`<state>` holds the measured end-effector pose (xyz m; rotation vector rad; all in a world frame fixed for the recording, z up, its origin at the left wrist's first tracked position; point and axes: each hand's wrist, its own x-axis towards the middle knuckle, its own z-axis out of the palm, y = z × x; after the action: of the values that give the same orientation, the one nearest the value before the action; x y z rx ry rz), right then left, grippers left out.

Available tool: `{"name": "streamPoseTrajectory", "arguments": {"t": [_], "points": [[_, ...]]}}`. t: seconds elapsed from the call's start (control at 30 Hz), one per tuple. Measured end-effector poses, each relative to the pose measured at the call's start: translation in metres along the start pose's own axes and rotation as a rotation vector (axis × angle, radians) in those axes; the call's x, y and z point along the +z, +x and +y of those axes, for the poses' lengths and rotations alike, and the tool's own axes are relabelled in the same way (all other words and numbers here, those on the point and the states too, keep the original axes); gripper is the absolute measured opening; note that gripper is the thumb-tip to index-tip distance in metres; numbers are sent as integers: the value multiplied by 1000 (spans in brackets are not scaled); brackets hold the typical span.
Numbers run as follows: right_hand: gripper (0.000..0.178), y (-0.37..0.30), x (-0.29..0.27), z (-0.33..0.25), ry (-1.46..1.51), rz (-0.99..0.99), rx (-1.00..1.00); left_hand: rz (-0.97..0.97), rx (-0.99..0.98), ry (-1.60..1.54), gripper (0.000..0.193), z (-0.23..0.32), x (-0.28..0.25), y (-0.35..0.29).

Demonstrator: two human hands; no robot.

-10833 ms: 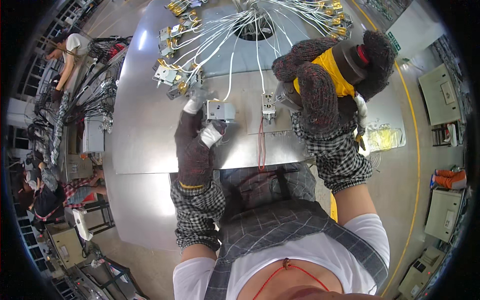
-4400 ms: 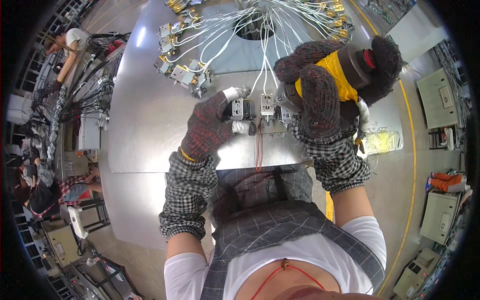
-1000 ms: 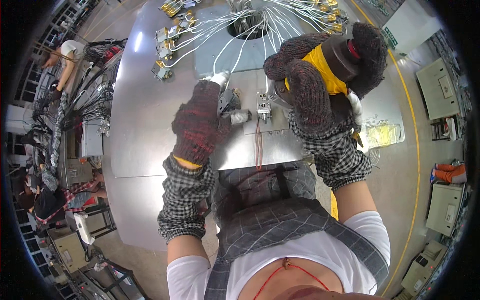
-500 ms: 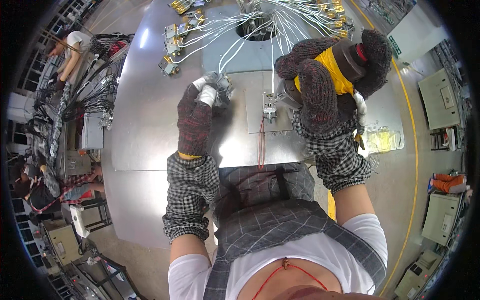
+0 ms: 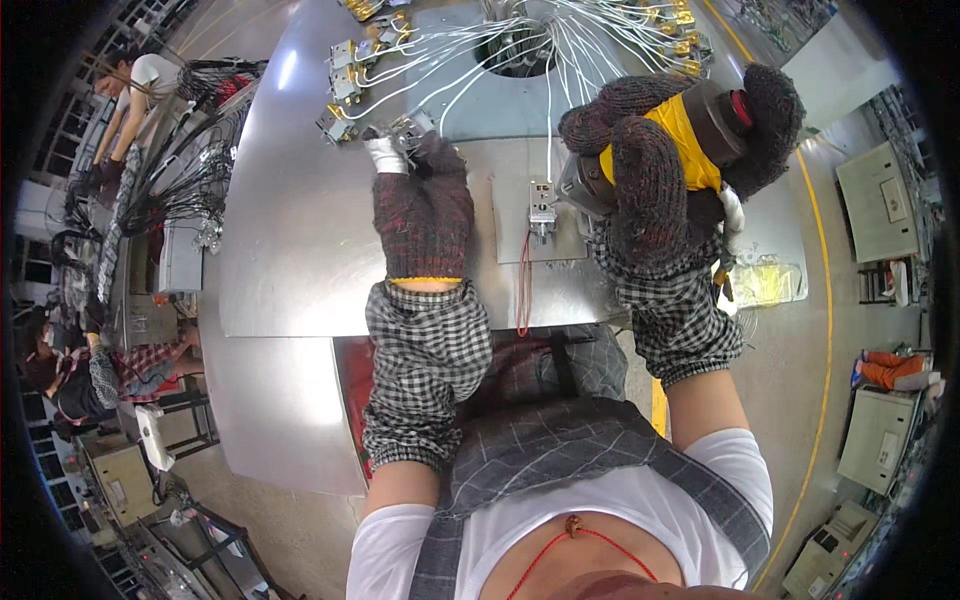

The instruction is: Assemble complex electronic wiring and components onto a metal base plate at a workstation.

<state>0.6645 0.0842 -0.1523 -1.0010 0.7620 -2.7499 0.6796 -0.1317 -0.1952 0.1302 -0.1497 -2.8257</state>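
Note:
My left hand (image 5: 420, 205), in a dark knit glove with a white fingertip, reaches forward over the steel table (image 5: 290, 240) and grips a small wired metal part (image 5: 405, 130) at its fingertips. My right hand (image 5: 650, 165), also gloved, is closed around a yellow and grey power screwdriver (image 5: 700, 125) held above the table. Between the hands a small grey part (image 5: 542, 205) stands on a flat metal plate (image 5: 525, 225), with a red wire (image 5: 522, 290) hanging from it toward me.
Many white wires (image 5: 500, 50) fan out from a round hole in the table to metal parts (image 5: 345, 85) at the far left and brass-tipped ones (image 5: 670, 25) at the far right. A plastic bag (image 5: 765, 280) lies at the right. Other people (image 5: 130, 100) work at benches on the left.
My left hand has moved from the grey parts at the middle of the table out to the far left, carrying a wired part there. My right hand has stayed with the screwdriver.

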Motion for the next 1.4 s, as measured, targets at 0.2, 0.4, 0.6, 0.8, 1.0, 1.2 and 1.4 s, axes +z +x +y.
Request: {"name": "streamPoseTrajectory", "arguments": {"t": [0.2,0.4,0.6,0.8,1.0,1.2,1.4], "points": [[61,-22,-12,-1,152,403,30,-429,191,892,45,18,-2,-21],[45,1,-2,6,21,350,72,-940,198,1831,60,44,1,-23],[41,22,20,-26,-192,199,-159,-815,207,1741,65,-9,19,-32],[45,13,23,-8,-321,181,-221,-682,-117,1910,63,3,21,-25],[50,11,25,1,-503,189,-240,-782,46,2126,60,-5,33,-32],[56,18,27,10,-793,184,-329,-800,-32,2137,58,-6,36,-33],[61,7,42,2,-996,121,-392,-820,19,2153,59,-6,33,-32]]}}
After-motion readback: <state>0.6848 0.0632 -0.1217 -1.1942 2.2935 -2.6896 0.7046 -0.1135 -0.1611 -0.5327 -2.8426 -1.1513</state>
